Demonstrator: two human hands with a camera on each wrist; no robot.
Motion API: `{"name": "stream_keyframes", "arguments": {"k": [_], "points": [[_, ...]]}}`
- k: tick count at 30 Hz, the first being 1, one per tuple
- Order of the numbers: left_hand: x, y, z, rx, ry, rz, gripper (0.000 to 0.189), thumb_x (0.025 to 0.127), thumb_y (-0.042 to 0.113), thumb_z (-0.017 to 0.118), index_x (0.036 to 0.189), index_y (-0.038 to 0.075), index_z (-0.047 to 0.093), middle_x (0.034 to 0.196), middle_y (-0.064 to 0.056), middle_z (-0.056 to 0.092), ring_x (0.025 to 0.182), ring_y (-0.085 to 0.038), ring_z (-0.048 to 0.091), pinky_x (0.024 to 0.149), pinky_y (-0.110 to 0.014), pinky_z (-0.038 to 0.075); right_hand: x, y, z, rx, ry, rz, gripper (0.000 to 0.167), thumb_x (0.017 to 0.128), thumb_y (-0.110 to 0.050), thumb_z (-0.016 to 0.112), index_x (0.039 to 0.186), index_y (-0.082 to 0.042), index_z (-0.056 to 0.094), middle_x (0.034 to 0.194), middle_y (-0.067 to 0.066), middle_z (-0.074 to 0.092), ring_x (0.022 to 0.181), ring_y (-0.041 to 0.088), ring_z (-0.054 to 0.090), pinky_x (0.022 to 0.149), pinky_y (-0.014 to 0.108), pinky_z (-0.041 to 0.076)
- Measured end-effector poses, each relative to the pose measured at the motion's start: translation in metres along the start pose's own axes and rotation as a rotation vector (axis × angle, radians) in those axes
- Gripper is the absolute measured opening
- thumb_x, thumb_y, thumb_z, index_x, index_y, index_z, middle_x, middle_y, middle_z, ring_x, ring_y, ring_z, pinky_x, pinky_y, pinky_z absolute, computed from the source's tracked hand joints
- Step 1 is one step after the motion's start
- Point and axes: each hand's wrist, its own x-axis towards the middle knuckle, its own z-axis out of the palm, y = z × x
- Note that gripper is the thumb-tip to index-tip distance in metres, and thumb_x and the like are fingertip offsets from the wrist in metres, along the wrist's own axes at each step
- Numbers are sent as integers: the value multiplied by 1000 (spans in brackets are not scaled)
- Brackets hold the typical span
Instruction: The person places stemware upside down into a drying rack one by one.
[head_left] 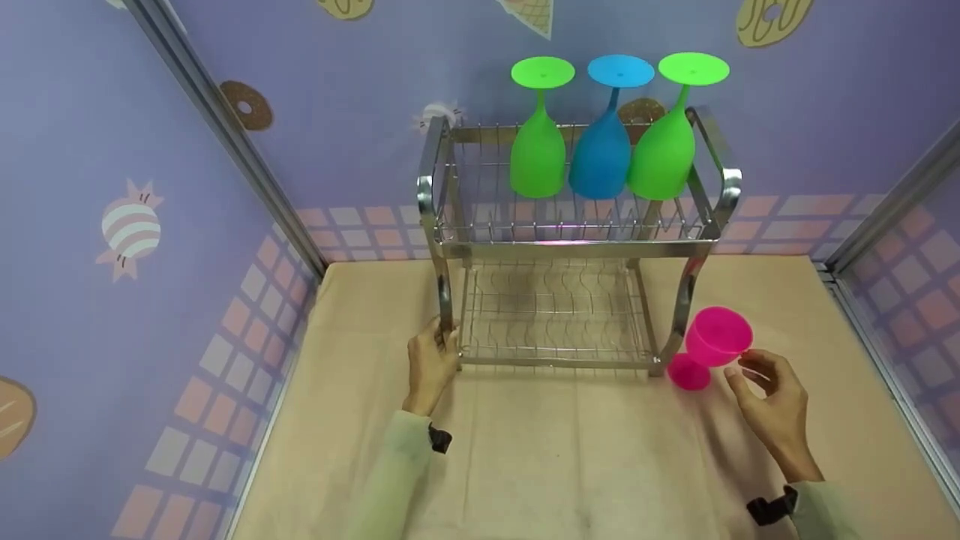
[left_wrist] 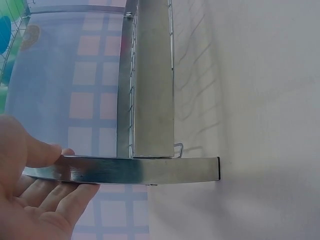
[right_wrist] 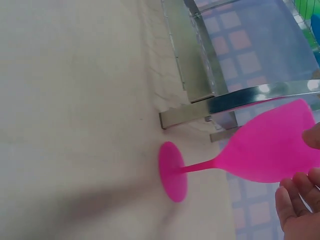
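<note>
A two-tier metal dish rack (head_left: 574, 250) stands against the back wall. My left hand (head_left: 433, 361) holds its front left post, thumb on one side and fingers on the other, as the left wrist view shows. Upright beside the rack's front right foot is a pink goblet (head_left: 718, 335). Next to its bowl is my right hand (head_left: 772, 401), thumb and fingers spread apart; the right wrist view shows the fingertips (right_wrist: 301, 181) at the bowl's edge. Contact there is hard to tell. Upside down on the top tier are a green goblet (head_left: 538, 157), a blue goblet (head_left: 600, 157) and another green goblet (head_left: 664, 157).
Wire slots line the rack's lower tier (head_left: 555, 311). A beige cloth (head_left: 525, 457) covers the table. Patterned panels enclose it, with a metal frame post (head_left: 225, 127) at the left and a metal rail (head_left: 885, 367) along the right.
</note>
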Motion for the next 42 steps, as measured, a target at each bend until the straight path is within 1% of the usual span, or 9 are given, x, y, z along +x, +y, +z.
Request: {"name": "stream_keyframes", "arguments": {"k": [8,10,14,19,23,25,27,33,42], "points": [[-2,1,0,-8,1,-13,19,100,-5,68,118,-5,74,112,-25,78,97,-35,80,82,-47,68,-4,12,12,93,-37,96,59,88,10,80,141,6,53,127,-8,58,116,3,64,98,9,54],[-2,1,0,-15,2,-12,19,100,-5,68,118,-5,74,111,-26,78,91,-36,81,78,-47,68,-4,15,15,126,-37,125,62,87,10,81,142,4,52,127,-8,57,116,1,63,98,9,54],[-1,0,-1,-9,4,-1,18,101,-3,69,118,-6,73,112,-26,78,93,-36,81,78,-45,68,-1,21,23,190,-35,178,70,85,9,83,145,-1,49,130,-6,55,117,3,63,98,9,54],[-2,0,-1,2,6,-11,18,101,-2,69,119,-7,73,111,-25,79,86,-34,81,71,-43,68,3,24,35,283,-29,231,77,85,10,83,150,-2,44,133,-2,55,120,6,62,99,10,54],[-1,0,-1,5,6,4,18,102,-2,67,119,-7,72,112,-25,78,94,-37,80,78,-44,69,6,26,42,367,-20,250,79,85,11,84,151,-1,42,136,2,53,124,10,62,99,10,54],[-1,-1,-1,9,5,12,18,102,-2,66,119,-7,72,114,-25,78,103,-38,79,86,-46,67,7,26,45,373,-16,261,81,85,9,85,152,-2,41,138,3,52,126,11,61,98,10,54],[-1,0,0,5,4,9,18,102,-3,66,119,-7,73,115,-26,77,106,-39,78,89,-48,67,7,28,47,360,-18,272,84,84,8,86,154,-4,40,142,5,51,127,12,60,98,9,54],[-1,1,1,-4,-5,-6,19,100,-7,65,118,-8,73,114,-26,78,105,-39,78,88,-49,67,7,29,49,305,-17,282,88,83,8,87,156,-3,39,147,10,51,129,10,59,99,9,53],[-2,-1,0,-4,5,-8,19,100,-5,67,118,-7,73,112,-25,78,99,-35,80,80,-47,68,8,28,48,314,-5,285,89,83,8,87,157,-7,40,147,6,51,132,12,58,101,11,54]]}}
